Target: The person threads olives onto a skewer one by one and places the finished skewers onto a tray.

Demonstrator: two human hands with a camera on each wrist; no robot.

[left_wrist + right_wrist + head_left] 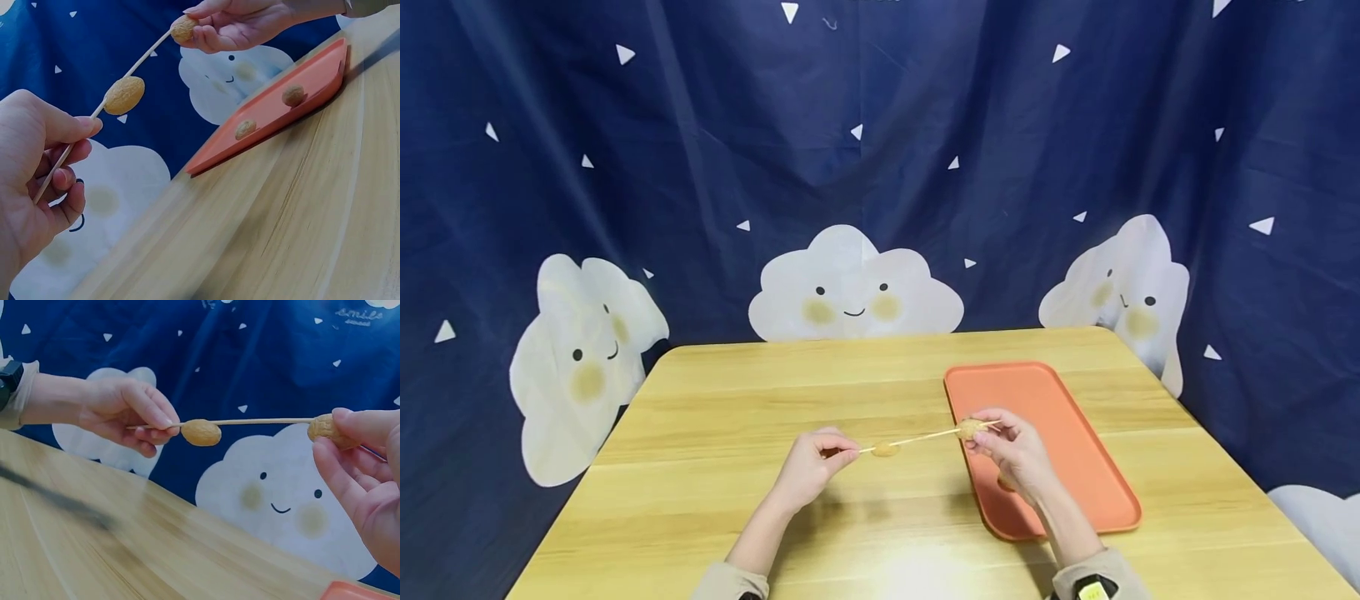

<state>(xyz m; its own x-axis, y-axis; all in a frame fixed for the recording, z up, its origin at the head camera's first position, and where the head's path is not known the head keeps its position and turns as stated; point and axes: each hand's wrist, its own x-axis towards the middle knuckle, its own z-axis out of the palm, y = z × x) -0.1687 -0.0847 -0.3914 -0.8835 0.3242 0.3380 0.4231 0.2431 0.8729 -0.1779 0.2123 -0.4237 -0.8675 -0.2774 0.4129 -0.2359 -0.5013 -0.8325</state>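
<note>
A thin wooden skewer (pixel 925 437) is held above the table between both hands. My left hand (pixel 816 467) pinches it near one end, thumb against curled fingers. Close to that hand, a wrinkled tan oval ball (pixel 125 95) is threaded on the skewer. My right hand (pixel 1011 450) grips a second wrinkled tan ball (pixel 326 430) between thumb and fingers at the other end. In the head view the skewer's tip shows past this second ball. Two more tan balls lie on the orange tray, one round (pixel 293 95) and one (pixel 246 129) nearer its edge.
The orange rectangular tray (pixel 1097 475) lies on the right of the light wooden table (pixel 737 400), under the right hand and forearm. A dark blue curtain (pixel 865 167) with white clouds hangs behind the table and at both sides. Wrist devices show at both sleeves.
</note>
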